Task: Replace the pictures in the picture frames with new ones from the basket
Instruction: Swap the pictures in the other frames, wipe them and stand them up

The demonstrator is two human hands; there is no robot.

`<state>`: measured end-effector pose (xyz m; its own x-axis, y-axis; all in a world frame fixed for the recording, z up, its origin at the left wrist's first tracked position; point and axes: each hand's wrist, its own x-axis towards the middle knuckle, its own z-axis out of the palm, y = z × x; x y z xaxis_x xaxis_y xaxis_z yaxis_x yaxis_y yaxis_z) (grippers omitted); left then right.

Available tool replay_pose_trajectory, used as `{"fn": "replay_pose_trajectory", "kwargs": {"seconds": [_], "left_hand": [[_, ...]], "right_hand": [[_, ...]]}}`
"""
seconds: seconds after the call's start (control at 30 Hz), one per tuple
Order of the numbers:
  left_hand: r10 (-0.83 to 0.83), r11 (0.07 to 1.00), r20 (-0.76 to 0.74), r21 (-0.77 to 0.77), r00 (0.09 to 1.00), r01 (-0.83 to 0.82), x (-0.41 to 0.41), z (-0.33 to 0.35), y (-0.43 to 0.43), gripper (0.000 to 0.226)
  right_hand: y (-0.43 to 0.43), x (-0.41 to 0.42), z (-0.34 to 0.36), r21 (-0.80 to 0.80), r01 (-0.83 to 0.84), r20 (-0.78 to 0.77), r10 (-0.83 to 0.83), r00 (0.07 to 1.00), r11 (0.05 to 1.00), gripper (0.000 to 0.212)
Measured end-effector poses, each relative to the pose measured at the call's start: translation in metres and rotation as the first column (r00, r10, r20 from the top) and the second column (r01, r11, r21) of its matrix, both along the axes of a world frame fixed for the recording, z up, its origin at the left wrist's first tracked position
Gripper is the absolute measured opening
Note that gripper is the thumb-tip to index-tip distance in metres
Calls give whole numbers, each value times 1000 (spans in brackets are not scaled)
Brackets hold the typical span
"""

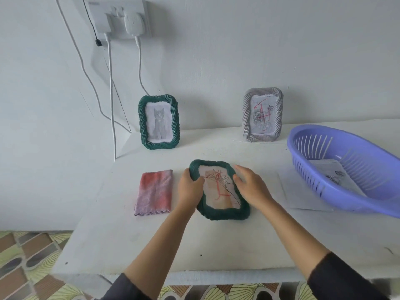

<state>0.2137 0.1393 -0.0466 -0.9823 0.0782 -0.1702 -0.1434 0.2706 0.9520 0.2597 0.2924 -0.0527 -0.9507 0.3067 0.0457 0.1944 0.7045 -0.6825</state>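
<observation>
- Two hands meet on one green frame (225, 213) lying flat on the white table (216, 245), and we list the rest from left to right around them.
- Just left of our left hand (189, 189), a folded pink cloth (154, 192) lies flat, near the hand but apart from it.
- Beyond that hand, toward the wall, a second green frame (159, 123) stands upright with a grey cat picture (158, 124) in it; white cables (111, 94) hang down the wall behind it.
- Our left hand grips the left edge of the flat frame, thumb over the rim and onto the flower drawing (220, 187) inside.
- Our right hand (252, 187) rests on the frame's right edge with fingers loosely spread; we cannot tell whether it grips the frame or only presses on it.
- Beyond the right hand, by the wall, a grey frame (263, 114) stands upright, holding a rose drawing marked with red lines.
- Right of the right hand and apart from it, a loose white sheet (298, 191) lies on the table, partly under the purple basket (346, 200).
- Inside the basket lies a printed picture (333, 173), tilted against its slotted wall.
</observation>
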Motion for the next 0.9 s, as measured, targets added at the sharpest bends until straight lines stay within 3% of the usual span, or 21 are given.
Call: {"fn": "replay_pose_trajectory", "kwargs": {"seconds": [0.23,0.37,0.77,0.9], "left_hand": [[-118,940,-210,-339,971,41,-7,-29,9,13],[-250,831,-257,-552,934,71,-10,-37,12,29],[-216,846,-282,-532,935,35,-8,-41,12,34],[-141,926,-302,-378,943,18,-9,-30,8,26]], "right_hand": [[6,1,-31,151,13,60,-23,998,988,49],[6,1,-36,219,22,90,-43,995,975,52],[8,2,-38,260,2,117,-33,993,965,52],[9,2,-39,250,9,110,-37,993,968,52]]}}
